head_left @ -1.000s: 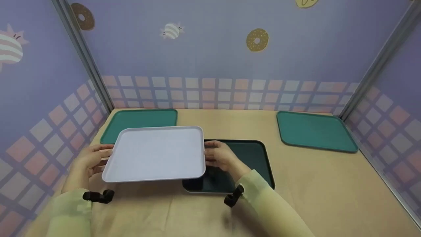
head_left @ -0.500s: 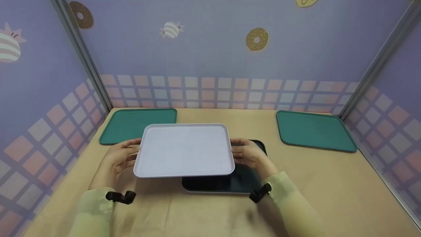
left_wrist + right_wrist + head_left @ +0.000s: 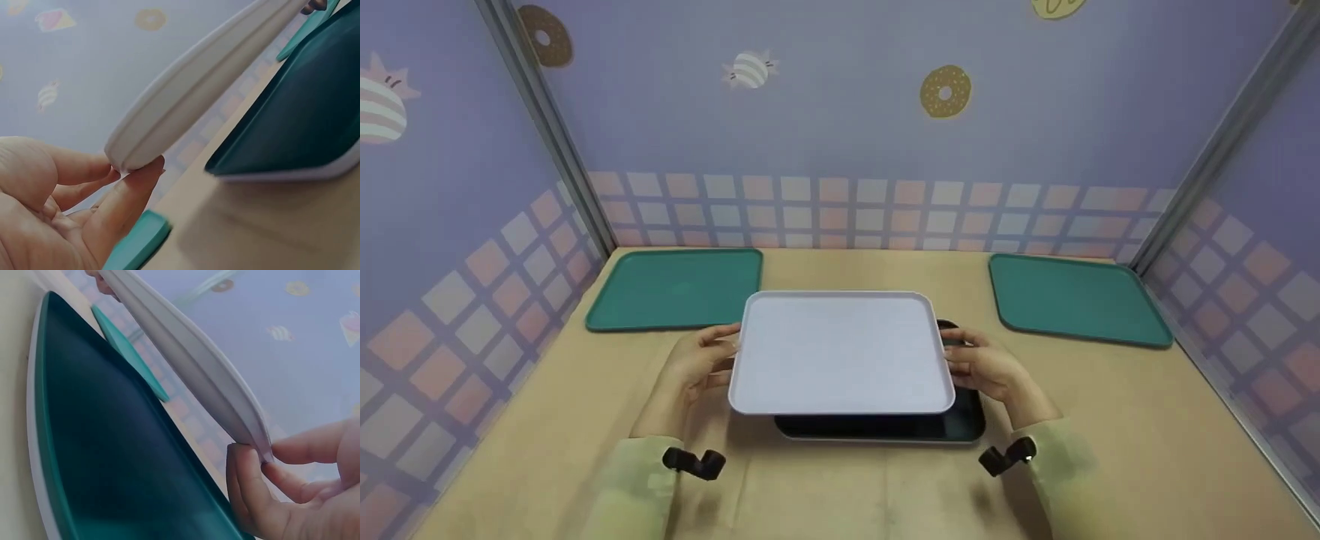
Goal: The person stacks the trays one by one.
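A white rectangular tray [image 3: 840, 352] is held level in the air by both hands. My left hand [image 3: 694, 369] pinches its left edge, thumb and fingertips on the rim in the left wrist view. On the opposite edge, my right hand [image 3: 994, 369] grips the rim the same way. Below lies a dark green tray [image 3: 124, 433] on the table, with a white rim [image 3: 292, 173] showing underneath it. A visible gap separates the raised white tray from the green one. From the head view, most of that lower tray is hidden.
One green tray [image 3: 675, 292] lies at the table's back left, another green tray [image 3: 1080, 300] at the back right. Patterned walls [image 3: 840, 135] enclose the table [image 3: 810, 487] at the back and both sides.
Both hands have carried the white tray rightward, from in front of the left green tray to over the middle one. It has straightened from a slight tilt. The trays on the table stayed put.
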Action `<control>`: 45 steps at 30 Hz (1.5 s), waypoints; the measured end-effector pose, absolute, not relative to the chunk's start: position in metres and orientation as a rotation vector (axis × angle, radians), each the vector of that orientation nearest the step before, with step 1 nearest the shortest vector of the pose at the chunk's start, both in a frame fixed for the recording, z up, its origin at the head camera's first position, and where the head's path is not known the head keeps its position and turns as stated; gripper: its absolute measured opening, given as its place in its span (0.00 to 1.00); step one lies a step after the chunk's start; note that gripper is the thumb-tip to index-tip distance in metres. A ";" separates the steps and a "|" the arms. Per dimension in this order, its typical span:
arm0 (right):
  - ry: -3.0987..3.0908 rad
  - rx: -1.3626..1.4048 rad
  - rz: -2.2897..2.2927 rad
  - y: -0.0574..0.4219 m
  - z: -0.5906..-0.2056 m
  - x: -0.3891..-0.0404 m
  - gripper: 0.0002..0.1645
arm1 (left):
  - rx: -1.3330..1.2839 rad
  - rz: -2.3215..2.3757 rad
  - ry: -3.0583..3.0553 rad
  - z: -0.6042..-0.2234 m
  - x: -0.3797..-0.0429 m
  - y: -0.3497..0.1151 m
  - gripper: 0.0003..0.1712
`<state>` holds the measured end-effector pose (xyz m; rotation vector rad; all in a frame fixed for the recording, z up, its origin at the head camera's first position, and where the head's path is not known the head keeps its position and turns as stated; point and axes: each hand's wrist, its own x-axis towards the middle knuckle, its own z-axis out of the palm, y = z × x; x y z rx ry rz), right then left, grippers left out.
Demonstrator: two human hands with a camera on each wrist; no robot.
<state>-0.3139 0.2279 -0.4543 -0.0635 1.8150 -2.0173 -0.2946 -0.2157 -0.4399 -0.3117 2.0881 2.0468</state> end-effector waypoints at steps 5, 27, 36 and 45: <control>1.881 -0.062 -1.972 0.249 -0.456 -0.310 0.28 | -0.304 2.078 2.076 -0.446 -0.298 -0.195 0.29; 2.167 0.047 -1.753 0.272 -0.465 -0.309 0.31 | -0.227 1.776 2.557 -0.480 -0.302 -0.152 0.22; 2.293 0.140 -1.658 0.265 -0.470 -0.309 0.29 | -0.157 1.692 2.701 -0.485 -0.302 -0.146 0.20; 2.394 0.201 -1.576 0.256 -0.471 -0.308 0.28 | -0.128 1.578 2.880 -0.486 -0.302 -0.142 0.17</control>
